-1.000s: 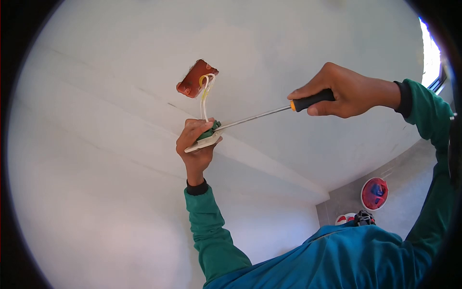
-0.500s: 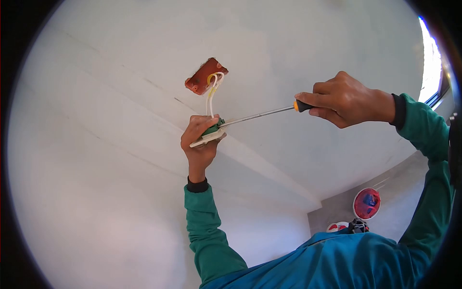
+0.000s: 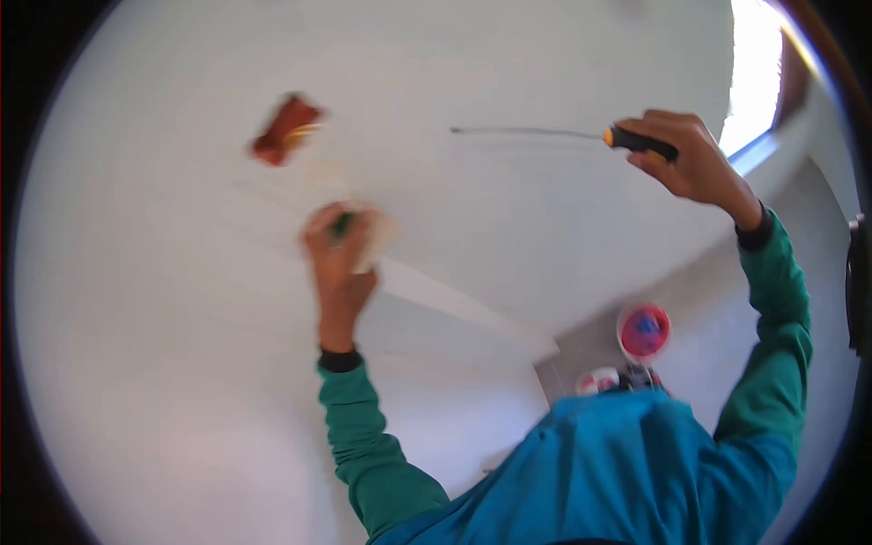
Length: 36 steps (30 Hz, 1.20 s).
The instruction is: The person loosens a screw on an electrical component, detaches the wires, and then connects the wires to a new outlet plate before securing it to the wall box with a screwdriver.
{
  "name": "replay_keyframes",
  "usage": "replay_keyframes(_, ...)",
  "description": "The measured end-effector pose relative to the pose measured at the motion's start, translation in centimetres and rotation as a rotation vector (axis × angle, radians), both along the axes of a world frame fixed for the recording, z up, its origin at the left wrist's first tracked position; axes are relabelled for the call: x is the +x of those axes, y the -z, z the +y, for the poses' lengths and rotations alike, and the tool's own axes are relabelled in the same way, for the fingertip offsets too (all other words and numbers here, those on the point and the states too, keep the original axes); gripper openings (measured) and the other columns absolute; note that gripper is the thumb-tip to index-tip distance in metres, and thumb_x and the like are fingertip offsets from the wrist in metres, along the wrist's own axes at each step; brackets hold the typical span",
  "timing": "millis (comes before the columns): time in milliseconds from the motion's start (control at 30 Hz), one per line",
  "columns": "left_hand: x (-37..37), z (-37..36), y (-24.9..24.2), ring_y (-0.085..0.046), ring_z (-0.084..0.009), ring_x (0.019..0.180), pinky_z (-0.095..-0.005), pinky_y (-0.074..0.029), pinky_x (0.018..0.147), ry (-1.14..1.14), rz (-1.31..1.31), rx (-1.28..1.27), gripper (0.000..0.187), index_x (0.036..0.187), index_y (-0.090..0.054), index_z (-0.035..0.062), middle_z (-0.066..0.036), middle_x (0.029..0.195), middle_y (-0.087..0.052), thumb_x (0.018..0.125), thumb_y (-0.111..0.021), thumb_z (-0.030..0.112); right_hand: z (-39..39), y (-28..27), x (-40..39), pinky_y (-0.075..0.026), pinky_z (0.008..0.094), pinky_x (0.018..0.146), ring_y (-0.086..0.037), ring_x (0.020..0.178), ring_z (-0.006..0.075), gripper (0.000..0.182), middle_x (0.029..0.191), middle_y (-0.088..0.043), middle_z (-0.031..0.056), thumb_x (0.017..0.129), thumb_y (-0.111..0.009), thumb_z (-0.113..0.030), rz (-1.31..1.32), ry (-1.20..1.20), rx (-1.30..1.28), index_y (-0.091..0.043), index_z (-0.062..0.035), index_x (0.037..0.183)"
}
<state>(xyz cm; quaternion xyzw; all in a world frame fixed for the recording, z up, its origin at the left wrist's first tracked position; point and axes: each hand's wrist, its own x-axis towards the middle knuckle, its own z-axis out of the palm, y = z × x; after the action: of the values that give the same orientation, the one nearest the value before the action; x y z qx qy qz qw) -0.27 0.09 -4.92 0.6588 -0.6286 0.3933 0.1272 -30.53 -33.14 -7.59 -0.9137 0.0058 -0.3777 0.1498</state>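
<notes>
- Wall [image 3: 545, 54]: pale, light-coloured surface; fills most of the view behind both hands.
- Floor [image 3: 708, 272]: grey, at lower right, beyond the foot of the wall.
- Window [image 3: 754, 68]: bright opening at upper right, near the right hand [image 3: 686, 159].
- Jacket [image 3: 618, 454]: blue body, green sleeves, black cuffs; worn by the person.
- Bucket [image 3: 620, 334]: white rim, red and blue contents; stands on the floor.
- Screwdriver [image 3: 609, 137]: black handle, orange collar; shaft points left, tip well apart from the left hand [image 3: 341, 250].
- Right hand: fingers wrapped around the screwdriver handle.
- Left hand: fingers closed on the white plate and green body; blurred, exact finger contact cannot be determined.
- Red box [image 3: 283, 132]: set in the wall, above and to the left of the left hand.
- White plate [image 3: 377, 241]: in the left hand, below the red box; blurred.
- Green body [image 3: 341, 224]: between the left-hand fingers, beside the white plate.
- Yellow wire [image 3: 300, 134]: at the red box; blurred.
</notes>
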Motion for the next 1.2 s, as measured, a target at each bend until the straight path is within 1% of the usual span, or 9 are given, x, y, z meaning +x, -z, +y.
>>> replay_keyframes(67,1.5,0.9,0.8,-0.051,-0.0345,0.116,-0.0423,-0.042,0.098,-0.027,-0.015,-0.071,0.05,0.12,-0.057,0.0016,-0.014,0.12,-0.056,0.072,-0.065,-0.01,-0.4,3.0,-3.3,-0.044,0.0353,0.06,-0.054,0.066,0.0289,0.026,0.077,-0.057,0.0134,0.082,-0.067,-0.015,0.093,0.043,0.08,-0.066,-0.0022,0.105)
replay_keyframes(167,0.9,0.1,1.2,-0.055,-0.0292,0.113,-0.0409,-0.042,0.098,-0.132,-0.238,-0.172,0.051,0.118,-0.058,0.0027,-0.012,0.116,-0.062,0.073,-0.081,0.01,-0.3,7.9,-9.5,-0.043,0.0307,0.066,-0.051,0.079,0.0206,0.03,0.1,-0.052,0.0122,0.087,-0.063,-0.015,0.261,0.015,0.336,-0.062,0.0017,0.112)
replay_keyframes(267,1.1,-0.6,1.8,-0.051,-0.0309,0.115,-0.0432,-0.043,0.097,-0.067,-0.25,-0.348,0.061,0.124,-0.049,-0.0016,-0.016,0.123,-0.051,0.075,-0.082,0.015,1.4,10.1,-14.9,-0.049,0.0291,0.066,-0.059,0.077,0.0216,0.027,0.097,-0.061,0.0122,0.08,-0.07,-0.009,0.348,0.15,0.467,-0.066,0.0005,0.105)
replay_keyframes(400,-0.5,-0.9,2.5,-0.05,-0.0326,0.114,-0.0433,-0.044,0.096,0.381,-0.203,-0.59,0.058,0.119,-0.049,-0.0028,-0.017,0.121,-0.049,0.075,-0.082,0.016,4.2,11.3,-21.7,-0.053,0.0291,0.065,-0.065,0.075,0.0237,0.023,0.092,-0.066,0.0124,0.072,-0.074,-0.002,0.36,0.233,0.581,-0.068,0.0002,0.094)
replay_keyframes(533,-2.8,-2.8,4.3,-0.051,-0.0278,0.112,-0.0415,-0.047,0.094,0.426,-0.079,-0.627,0.05,0.116,-0.048,-0.002,-0.015,0.116,-0.048,0.08,-0.076,0.019,7.8,11.2,-23.2,-0.055,0.0308,0.065,-0.068,0.075,0.0272,0.022,0.09,-0.066,0.0127,0.065,-0.075,0.005,0.468,0.262,0.677,-0.066,-0.0003,0.084)
replay_keyframes(733,-3.5,-3.8,5.7,-0.064,-0.0314,0.079,-0.04,-0.055,0.074,0.414,-0.059,-0.528,0.015,0.085,-0.062,-0.0065,-0.017,0.086,-0.062,0.082,-0.072,0.004,11.7,12.5,-19.2,-0.049,0.0371,0.057,-0.063,0.067,0.0289,0.015,0.085,-0.064,0.0081,0.065,-0.072,-0.002,0.599,0.231,0.514,-0.065,-0.0024,0.078)
replay_keyframes(800,-5.6,-4.3,7.1,-0.063,-0.0267,0.06,-0.0333,-0.055,0.058,0.344,0.236,-0.409,0.018,0.072,-0.063,-0.0066,-0.016,0.072,-0.063,0.085,-0.069,0.004,12.7,14.0,-18.2,-0.049,0.0383,0.057,-0.062,0.067,0.0286,0.015,0.086,-0.063,0.0083,0.066,-0.072,-0.003,0.661,0.295,0.445,-0.065,-0.003,0.079)
replay_keyframes(933,-6.0,-1.9,10.3,-0.053,-0.0138,0.044,-0.0197,-0.038,0.039,0.233,0.557,-0.22,0.019,0.077,-0.067,-0.0037,-0.012,0.063,-0.063,0.088,-0.068,0.012,14.1,15.8,-16.6,-0.051,0.0405,0.058,-0.063,0.069,0.0305,0.013,0.079,-0.06,0.0107,0.063,-0.066,-0.005,0.705,0.294,0.431,-0.064,-0.0013,0.075)
replay_keyframes(1200,-6.2,0.9,18.1,-0.062,-0.016,0.058,-0.0247,-0.049,0.052,-0.128,1.0,0.021,0.006,0.086,-0.069,0.0003,-0.009,0.074,-0.068,0.085,-0.065,0.004,17.1,20.0,-13.4,-0.052,0.0415,0.073,-0.061,0.088,0.0326,0.023,0.104,-0.057,0.0183,0.08,-0.06,-0.014,0.902,0.188,0.464,-0.063,-0.0019,0.099)
